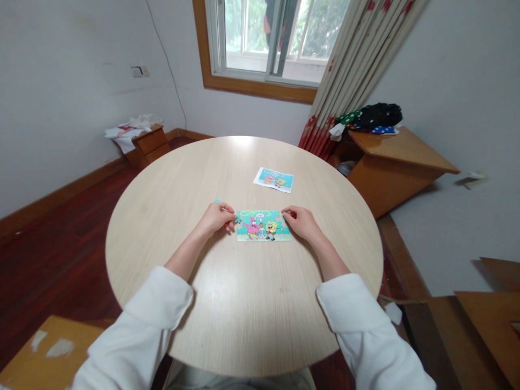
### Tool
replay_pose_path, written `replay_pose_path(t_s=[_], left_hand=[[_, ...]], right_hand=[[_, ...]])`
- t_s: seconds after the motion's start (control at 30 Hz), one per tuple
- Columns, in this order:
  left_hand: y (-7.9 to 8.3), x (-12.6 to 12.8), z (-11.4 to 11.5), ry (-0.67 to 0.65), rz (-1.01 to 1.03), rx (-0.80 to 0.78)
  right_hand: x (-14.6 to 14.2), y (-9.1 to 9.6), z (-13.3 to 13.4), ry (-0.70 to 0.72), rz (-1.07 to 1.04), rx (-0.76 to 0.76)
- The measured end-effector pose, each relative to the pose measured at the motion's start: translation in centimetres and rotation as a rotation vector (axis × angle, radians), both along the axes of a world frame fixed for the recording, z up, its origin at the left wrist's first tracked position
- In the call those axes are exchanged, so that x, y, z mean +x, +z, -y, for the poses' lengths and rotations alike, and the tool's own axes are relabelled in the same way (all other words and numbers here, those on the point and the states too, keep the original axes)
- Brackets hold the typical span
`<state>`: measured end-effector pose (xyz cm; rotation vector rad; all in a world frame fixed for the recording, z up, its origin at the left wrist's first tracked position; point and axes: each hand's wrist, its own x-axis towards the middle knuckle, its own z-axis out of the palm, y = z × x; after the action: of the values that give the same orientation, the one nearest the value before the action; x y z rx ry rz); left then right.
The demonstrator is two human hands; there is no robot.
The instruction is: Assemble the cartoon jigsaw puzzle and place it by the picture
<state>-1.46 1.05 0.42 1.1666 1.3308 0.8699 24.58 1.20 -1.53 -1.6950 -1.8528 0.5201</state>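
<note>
A jigsaw puzzle (pixel 260 234) lay mid-way across a round table (pixel 244 309).
Open room ran from its near edge to the rim; its long axis ran left-right, figures upright to the wearer. The left hand (pixel 220 216) pinched a teal piece (pixel 238 220) at its left edge; whether the right hand (pixel 301 221), at its far right corner, gripped could not be told.

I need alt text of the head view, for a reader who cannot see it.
A person's left hand and right hand are at opposite sides of a cartoon jigsaw puzzle on a round pale table. Beyond the puzzle lies a printed sheet with a similar picture.
</note>
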Motion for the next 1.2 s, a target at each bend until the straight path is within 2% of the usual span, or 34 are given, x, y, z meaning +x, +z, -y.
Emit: replay_pose_path(t_s=[0.17,0.5,0.77,1.2], left_hand=[[-0.3,0.3,-0.2,0.039,0.040,-0.003],[-0.7,0.8,-0.3,0.026,0.049,0.003],[-0.6,1.0,-0.3,0.039,-0.028,0.001],[-0.4,1.0,-0.2,0.049,-0.044,0.000]], right_hand=[[0.0,-0.1,0.0,-0.004,-0.004,0.018],[-0.1,0.1,0.1,-0.009,0.013,-0.006],[-0.1,0.0,0.0,-0.007,0.003,-0.005],[-0.3,0.3,0.2,-0.021,0.008,-0.017]])
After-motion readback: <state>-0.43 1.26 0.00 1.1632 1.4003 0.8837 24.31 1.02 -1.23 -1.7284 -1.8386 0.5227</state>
